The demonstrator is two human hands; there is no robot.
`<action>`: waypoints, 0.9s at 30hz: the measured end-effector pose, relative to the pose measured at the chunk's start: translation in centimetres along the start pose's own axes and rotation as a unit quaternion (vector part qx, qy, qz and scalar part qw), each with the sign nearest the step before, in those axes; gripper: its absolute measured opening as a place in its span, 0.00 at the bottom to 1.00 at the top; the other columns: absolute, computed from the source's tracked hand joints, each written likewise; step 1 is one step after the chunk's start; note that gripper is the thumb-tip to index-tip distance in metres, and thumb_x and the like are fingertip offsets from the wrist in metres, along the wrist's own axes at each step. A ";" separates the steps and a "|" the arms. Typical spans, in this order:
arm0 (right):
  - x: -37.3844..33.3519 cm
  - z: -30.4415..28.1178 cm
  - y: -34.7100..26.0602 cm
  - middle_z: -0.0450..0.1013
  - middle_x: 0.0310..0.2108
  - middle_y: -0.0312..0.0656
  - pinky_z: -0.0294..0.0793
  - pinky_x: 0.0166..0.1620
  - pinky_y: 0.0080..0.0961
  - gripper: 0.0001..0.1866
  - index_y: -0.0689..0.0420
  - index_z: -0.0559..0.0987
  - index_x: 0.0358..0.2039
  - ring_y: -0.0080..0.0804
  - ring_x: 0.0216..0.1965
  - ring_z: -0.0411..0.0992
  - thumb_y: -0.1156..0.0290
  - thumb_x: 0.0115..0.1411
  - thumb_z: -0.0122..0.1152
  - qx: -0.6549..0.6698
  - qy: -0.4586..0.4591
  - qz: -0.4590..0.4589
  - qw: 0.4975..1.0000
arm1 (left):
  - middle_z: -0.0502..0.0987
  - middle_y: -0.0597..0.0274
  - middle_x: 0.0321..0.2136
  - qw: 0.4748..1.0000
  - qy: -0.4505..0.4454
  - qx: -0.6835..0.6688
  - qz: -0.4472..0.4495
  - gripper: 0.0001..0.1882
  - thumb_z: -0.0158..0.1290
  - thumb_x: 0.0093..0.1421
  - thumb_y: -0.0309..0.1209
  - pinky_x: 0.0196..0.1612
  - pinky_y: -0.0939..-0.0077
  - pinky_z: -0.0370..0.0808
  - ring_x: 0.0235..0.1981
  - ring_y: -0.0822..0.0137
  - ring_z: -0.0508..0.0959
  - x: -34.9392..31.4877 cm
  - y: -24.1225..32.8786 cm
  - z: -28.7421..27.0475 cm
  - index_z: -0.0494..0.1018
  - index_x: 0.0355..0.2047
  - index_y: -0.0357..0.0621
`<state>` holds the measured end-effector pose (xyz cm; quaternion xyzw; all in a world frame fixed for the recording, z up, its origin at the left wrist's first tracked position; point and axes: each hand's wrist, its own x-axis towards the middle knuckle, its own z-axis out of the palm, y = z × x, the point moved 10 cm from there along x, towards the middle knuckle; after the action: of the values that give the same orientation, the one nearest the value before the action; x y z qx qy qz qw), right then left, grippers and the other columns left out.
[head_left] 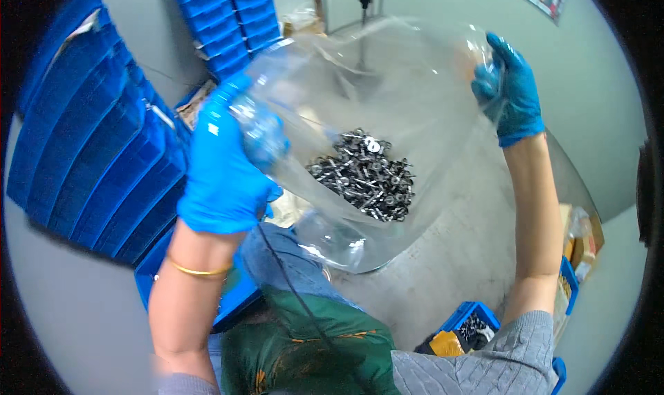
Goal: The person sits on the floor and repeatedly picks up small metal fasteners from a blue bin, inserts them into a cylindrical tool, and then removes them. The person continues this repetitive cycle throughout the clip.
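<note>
A large clear plastic bag (443,139) is held up and spread wide in front of me. Inside, low in the bag, lies a heap of small black and silver metal parts (366,177), perhaps screws or rivets; the exact kind is too small to tell. My left hand (225,163), in a blue glove, is closed round the bag's left edge. My right hand (512,94), gloved in blue too, grips the upper right edge, higher and farther off. Bunched plastic partly hides the fingers of both hands.
Stacked blue plastic bins (90,139) rise on the left, with more blue bins (225,22) behind. A blue box of dark small parts (474,326) stands at the lower right. Near the right wall are cardboard boxes (584,246). A dark cord (290,277) hangs over my green apron (311,353).
</note>
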<state>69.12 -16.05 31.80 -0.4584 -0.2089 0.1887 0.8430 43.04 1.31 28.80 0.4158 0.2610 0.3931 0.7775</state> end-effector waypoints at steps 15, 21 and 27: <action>-11.3 -35.2 8.3 0.53 0.05 0.30 0.49 0.09 0.17 0.11 0.49 0.64 0.16 0.21 0.06 0.51 0.60 0.49 0.50 -0.092 0.387 0.073 0.915 | 0.58 0.64 0.05 0.874 -0.333 0.323 -0.147 0.21 0.42 0.52 0.42 0.13 0.74 0.57 0.09 0.73 0.60 -8.5 -33.6 3.3 0.65 0.11 0.38; -20.1 -41.6 11.0 0.50 0.05 0.27 0.46 0.11 0.17 0.12 0.47 0.63 0.12 0.19 0.05 0.48 0.61 0.49 0.50 -0.115 0.449 0.102 0.880 | 0.63 0.49 0.08 0.847 -0.359 0.301 -0.251 0.22 0.40 0.53 0.41 0.16 0.66 0.59 0.09 0.64 0.62 -15.2 -40.3 -0.4 0.65 0.13 0.33; -24.2 -41.0 13.7 0.49 0.05 0.28 0.46 0.11 0.17 0.11 0.48 0.65 0.14 0.19 0.05 0.47 0.61 0.49 0.50 -0.141 0.526 0.132 0.828 | 0.64 0.49 0.08 0.808 -0.390 0.346 -0.274 0.22 0.40 0.53 0.39 0.16 0.67 0.59 0.10 0.69 0.61 -17.5 -41.1 -2.7 0.66 0.13 0.32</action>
<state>68.57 -49.86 -4.35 -0.6255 0.3045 -0.0029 0.7183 47.57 -26.16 -6.22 0.6868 0.1580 -0.1476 0.6939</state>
